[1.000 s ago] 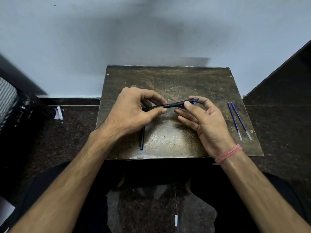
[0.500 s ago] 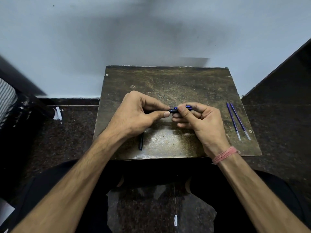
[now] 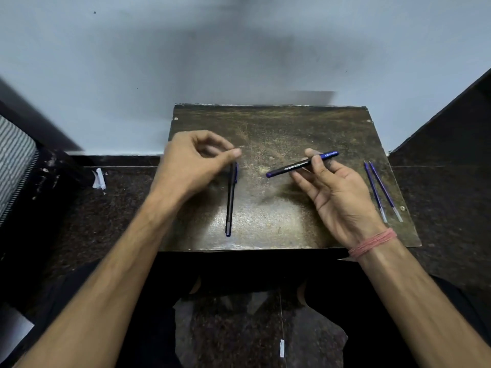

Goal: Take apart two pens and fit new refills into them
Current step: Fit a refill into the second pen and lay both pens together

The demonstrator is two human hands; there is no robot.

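Note:
My right hand (image 3: 337,192) pinches a black-and-blue pen (image 3: 300,165) between thumb and fingertips and holds it slanted just above the board, its blue end pointing left. My left hand (image 3: 196,163) hovers apart from it on the left, fingers curled and thumb tip against the forefinger; I see nothing between them. A second dark pen (image 3: 230,203) lies lengthwise on the board just below my left fingertips. Two thin blue refills (image 3: 380,191) lie side by side near the board's right edge.
The worn brown board (image 3: 279,128) rests over my lap against a pale wall. Dark speckled stone flanks it on both sides. A scrap of white paper (image 3: 98,179) lies on the left ledge, with a striped object at the far left.
Both hands were gripping one pen together at the middle. My left hand has let go and drawn left; my right hand has carried the pen right. The second pen is now uncovered.

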